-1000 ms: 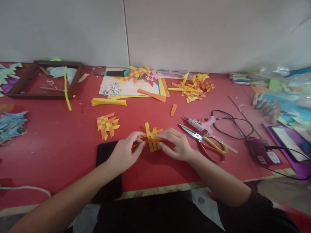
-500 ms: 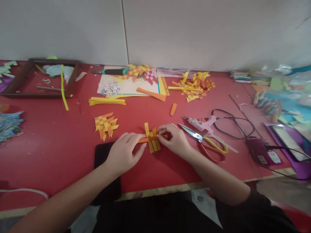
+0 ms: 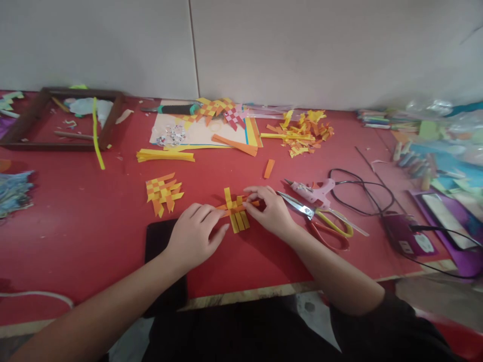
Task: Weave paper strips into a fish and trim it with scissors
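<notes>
Two bare hands work at one small woven patch of yellow and orange paper strips [image 3: 236, 213], which lies flat on the red table [image 3: 94, 221] directly between them, near the front edge. About three yellow strips run away from the person, their long axis pointing toward the wall, while at least two orange strips cross them left to right – the exact count is hard to read. The left hand [image 3: 194, 234] lies flat and open, fingers together, fingertips at the patch's left edge. The right hand [image 3: 269, 211] pinches the orange ends on the patch's right side with narrowed fingers. One finished orange-and-yellow woven square [image 3: 163, 192] sits to the left; one pair of yellow-and-orange-handled scissors [image 3: 320, 221] and one pink glue gun [image 3: 313, 191] lie just right of the right hand.
</notes>
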### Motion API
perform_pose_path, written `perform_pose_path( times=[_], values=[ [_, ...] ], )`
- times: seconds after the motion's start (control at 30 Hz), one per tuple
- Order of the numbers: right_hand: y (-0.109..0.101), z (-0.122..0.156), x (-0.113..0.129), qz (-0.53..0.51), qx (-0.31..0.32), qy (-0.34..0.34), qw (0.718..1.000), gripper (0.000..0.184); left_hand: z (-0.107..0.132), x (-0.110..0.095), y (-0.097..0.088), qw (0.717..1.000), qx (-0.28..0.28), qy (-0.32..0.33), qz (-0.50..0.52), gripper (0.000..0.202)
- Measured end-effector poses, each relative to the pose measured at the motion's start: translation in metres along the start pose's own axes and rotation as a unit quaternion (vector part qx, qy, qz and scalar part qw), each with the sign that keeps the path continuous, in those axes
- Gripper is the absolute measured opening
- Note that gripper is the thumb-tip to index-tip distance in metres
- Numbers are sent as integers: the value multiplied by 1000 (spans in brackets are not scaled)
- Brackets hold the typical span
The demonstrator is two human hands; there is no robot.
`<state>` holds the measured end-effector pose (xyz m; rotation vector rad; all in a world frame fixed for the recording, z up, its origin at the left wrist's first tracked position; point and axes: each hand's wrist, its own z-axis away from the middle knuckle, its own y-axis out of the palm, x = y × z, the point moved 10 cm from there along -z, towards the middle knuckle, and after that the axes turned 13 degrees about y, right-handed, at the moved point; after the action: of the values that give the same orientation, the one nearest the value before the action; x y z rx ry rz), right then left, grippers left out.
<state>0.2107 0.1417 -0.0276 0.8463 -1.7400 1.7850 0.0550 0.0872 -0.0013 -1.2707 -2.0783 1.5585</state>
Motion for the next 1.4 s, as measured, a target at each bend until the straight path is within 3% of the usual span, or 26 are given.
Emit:
perform_pose_path(
  times=[0.2,0.37,0.5,0.67,1.03,1.23,1.4],
  values=[
    [1,1,1,-4,-2,-3,1000,22,-3,-3,-10,998,-55,12,36,20],
    [2,1,2,1,-4,-4,1000,20,-4,-2,-15,998,-60,6,-34,23],
    [3,1,2,2,-11,-2,1000,20,-5,-21,-24,988,-65,28,-140,26],
    [4,1,3,5,-19,-3,1000,19,-5,-43,-17,985,-55,77,-145,27],
    [7,3,6,21,-15,-24,999,18,-1,-20,8,990,42,19,-131,56],
    [4,4,10,30,-14,-42,999,19,1,-18,12,992,50,15,-118,53],
    [-1,7,13,45,-23,-78,996,9,0,-17,11,992,53,14,-116,48]
  ],
)
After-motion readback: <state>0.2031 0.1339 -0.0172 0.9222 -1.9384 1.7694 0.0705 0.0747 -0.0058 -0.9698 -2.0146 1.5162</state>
